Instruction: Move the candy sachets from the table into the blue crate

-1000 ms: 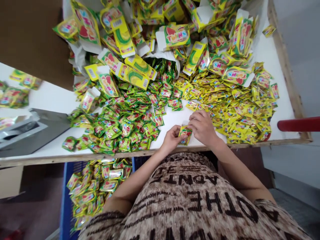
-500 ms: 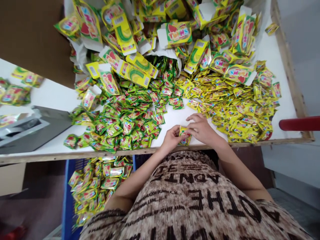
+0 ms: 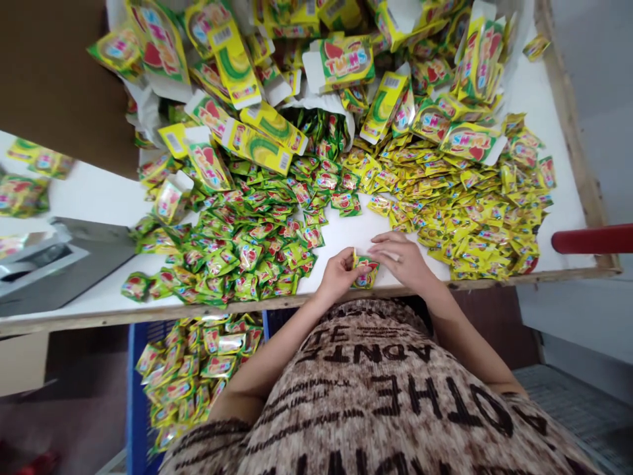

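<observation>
Near the table's front edge, my left hand point(image 3: 339, 274) is closed on a small green and yellow candy packet point(image 3: 364, 274) with a watermelon print, thumb across its front. My right hand point(image 3: 399, 258) is just to the right of the packet, its fingers stretched out and apart near the upper edge. Whether a fingertip touches the packet, I cannot tell. Left of my hands lies a heap of small green candy sachets point(image 3: 247, 247). To the right spreads a heap of yellow sachets point(image 3: 475, 218).
Larger yellow boxes point(image 3: 346, 63) with open flaps are piled at the back. A blue crate point(image 3: 132, 396) below the table's left front holds several filled packets. A grey metal device point(image 3: 93, 264) stands at left, a brown carton point(image 3: 59, 72) behind it. A red bar point(image 3: 593, 239) juts in at right.
My right hand has drawn slightly back from the packet, uncovering more of its printed front. My left hand keeps its grip. The whole view has shifted a little.
</observation>
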The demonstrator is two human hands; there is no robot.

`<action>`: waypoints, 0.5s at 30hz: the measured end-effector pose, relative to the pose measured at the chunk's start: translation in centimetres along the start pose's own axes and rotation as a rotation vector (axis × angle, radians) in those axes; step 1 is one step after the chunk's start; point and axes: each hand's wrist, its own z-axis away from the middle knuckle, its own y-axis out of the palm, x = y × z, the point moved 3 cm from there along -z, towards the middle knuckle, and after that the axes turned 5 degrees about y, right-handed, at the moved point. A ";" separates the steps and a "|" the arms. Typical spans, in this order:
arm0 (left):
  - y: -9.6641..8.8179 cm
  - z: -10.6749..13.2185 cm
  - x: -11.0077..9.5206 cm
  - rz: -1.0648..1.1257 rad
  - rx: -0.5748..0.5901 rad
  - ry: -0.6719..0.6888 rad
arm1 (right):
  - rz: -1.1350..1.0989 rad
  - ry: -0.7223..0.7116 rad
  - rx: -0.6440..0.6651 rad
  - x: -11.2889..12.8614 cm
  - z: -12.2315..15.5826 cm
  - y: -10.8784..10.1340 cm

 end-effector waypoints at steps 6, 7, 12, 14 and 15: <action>0.0 0.7 -1.1 0.192 -0.012 -0.135 | -0.626 0.464 0.036 -2.1 1.5 2.2; 0.0 0.7 -1.3 0.219 -0.015 -0.171 | -0.664 0.495 0.059 -2.1 1.6 2.6; -0.2 0.5 -1.8 0.243 -0.088 -0.167 | -0.857 0.482 0.133 -1.4 2.6 2.1; -0.1 0.6 -1.8 0.197 -0.115 -0.118 | -0.823 0.431 0.147 -1.2 3.1 1.7; 0.0 0.7 -1.8 0.163 -0.128 -0.093 | -0.770 0.406 0.121 -1.3 3.2 1.7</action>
